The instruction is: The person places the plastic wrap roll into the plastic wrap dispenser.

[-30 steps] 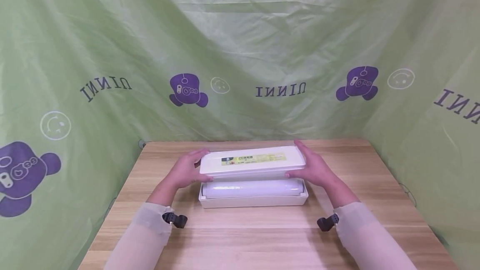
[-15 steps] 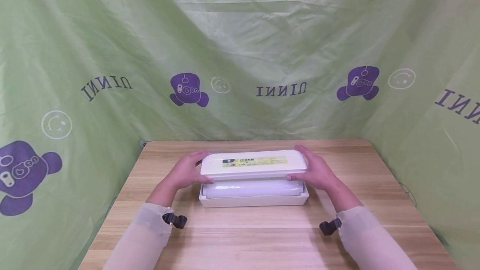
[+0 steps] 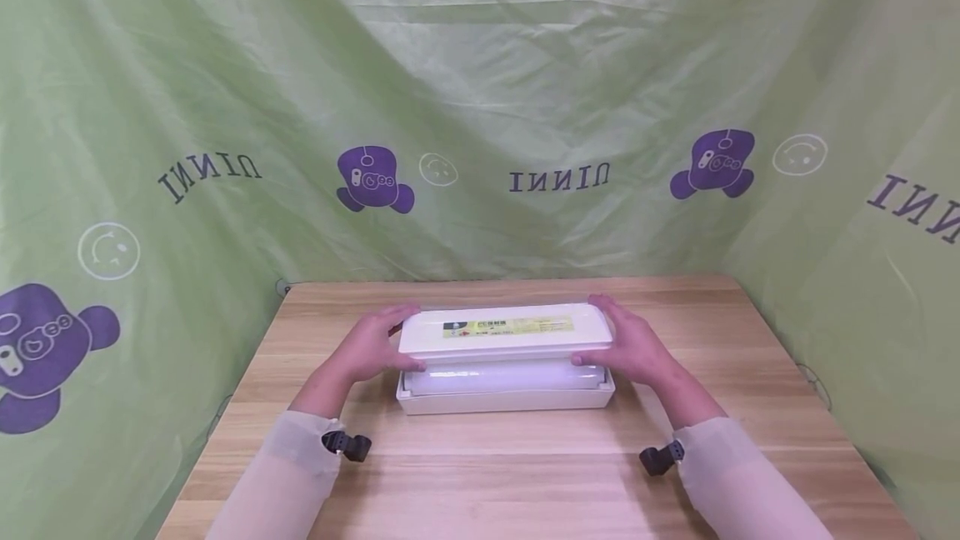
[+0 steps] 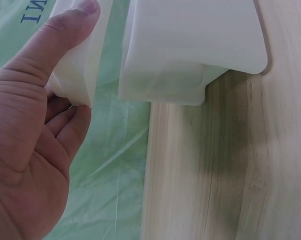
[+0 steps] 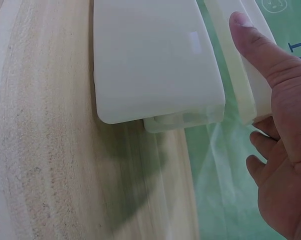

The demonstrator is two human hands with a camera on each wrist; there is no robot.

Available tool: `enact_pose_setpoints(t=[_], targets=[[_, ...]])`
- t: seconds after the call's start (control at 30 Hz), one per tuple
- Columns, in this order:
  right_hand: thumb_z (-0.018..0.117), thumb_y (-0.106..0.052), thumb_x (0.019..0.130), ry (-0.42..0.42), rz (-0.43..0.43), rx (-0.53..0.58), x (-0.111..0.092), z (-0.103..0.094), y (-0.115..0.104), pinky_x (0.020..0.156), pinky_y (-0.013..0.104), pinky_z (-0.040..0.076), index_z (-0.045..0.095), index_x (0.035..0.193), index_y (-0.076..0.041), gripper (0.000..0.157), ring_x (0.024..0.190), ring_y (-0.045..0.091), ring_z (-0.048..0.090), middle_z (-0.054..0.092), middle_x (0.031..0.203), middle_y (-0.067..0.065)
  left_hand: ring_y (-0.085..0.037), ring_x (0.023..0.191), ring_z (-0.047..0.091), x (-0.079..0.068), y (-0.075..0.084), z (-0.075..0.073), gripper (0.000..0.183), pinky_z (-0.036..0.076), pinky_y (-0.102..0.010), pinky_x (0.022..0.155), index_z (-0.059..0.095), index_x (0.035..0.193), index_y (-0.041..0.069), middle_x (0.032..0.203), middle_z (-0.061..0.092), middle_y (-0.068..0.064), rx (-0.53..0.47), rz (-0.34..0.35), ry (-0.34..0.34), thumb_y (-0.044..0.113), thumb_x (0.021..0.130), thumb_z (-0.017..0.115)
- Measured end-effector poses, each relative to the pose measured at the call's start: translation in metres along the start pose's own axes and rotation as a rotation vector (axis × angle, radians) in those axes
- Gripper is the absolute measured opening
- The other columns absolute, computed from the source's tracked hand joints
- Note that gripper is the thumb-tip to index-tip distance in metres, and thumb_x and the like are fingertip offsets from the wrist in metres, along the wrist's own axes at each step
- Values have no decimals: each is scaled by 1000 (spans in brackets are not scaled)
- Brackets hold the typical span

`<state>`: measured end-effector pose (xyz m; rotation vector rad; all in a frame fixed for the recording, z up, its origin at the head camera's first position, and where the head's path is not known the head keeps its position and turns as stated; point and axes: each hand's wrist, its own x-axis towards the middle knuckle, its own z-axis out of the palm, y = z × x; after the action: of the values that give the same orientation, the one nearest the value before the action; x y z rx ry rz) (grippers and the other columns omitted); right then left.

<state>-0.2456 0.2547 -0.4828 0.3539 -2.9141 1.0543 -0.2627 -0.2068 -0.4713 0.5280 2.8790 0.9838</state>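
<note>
A long white lid (image 3: 517, 343) with a yellow printed label is held above a white box (image 3: 510, 402). Inside the box lies a roll of plastic wrap (image 3: 502, 378), its front part showing below the lid. My left hand (image 3: 369, 347) grips the lid's left end, thumb on the near side and fingers behind. At the opposite end my right hand (image 3: 636, 348) grips it the same way. Both wrist views show a gap between the lid (image 4: 83, 65) and the box (image 5: 155, 60). The back of the roll is hidden under the lid.
The box stands on a wood-grain table (image 3: 480, 473), toward its far side. A green printed curtain (image 3: 465, 90) hangs behind the table and along both sides. Each sleeve cuff bears a small black wrist camera (image 3: 352, 446).
Both hands have lowered the lid toward the box, and its tilt has lessened. Less of the roll shows now. The box has stayed in place.
</note>
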Motion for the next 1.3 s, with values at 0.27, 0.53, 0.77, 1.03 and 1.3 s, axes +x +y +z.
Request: enact_pose_setpoints(t=[0.27,0.53,0.77,1.03,1.3], targets=[[90,-67,63,2,-25,-18,-3,0,2,119,65,30,36,160,-10,125,148,47,34,32,165,22,-38,146,42,-2,-1,1,114,33,-59,120,54,152,15,158,48,-9,2,18,-3,62,57,96],[88,-72,61,-1,-49,-34,-8,-1,3,118,67,31,39,158,-9,126,147,50,34,31,165,25,-36,147,42,-6,-2,3,115,34,-58,120,54,152,18,158,49,-5,-28,-29,-27,62,55,97],[88,-71,63,-3,-49,-42,-13,0,3,117,67,33,40,158,-9,123,145,51,37,32,164,26,-36,146,43,-11,-3,3,115,33,-58,120,54,152,17,157,50,-6,-24,0,-19,59,55,98],[88,-71,63,-17,-37,-33,-19,2,3,113,70,36,43,155,-10,119,142,53,40,34,162,27,-36,146,43,-16,-4,7,113,33,-57,121,56,151,17,158,49,-7,-26,-4,-20,60,54,98],[87,-72,63,-22,-37,-37,-23,3,3,113,68,37,42,156,-10,120,141,50,44,40,159,25,-35,144,45,-20,-2,8,111,36,-56,119,58,149,17,155,52,-7,-35,-13,-23,57,54,99]])
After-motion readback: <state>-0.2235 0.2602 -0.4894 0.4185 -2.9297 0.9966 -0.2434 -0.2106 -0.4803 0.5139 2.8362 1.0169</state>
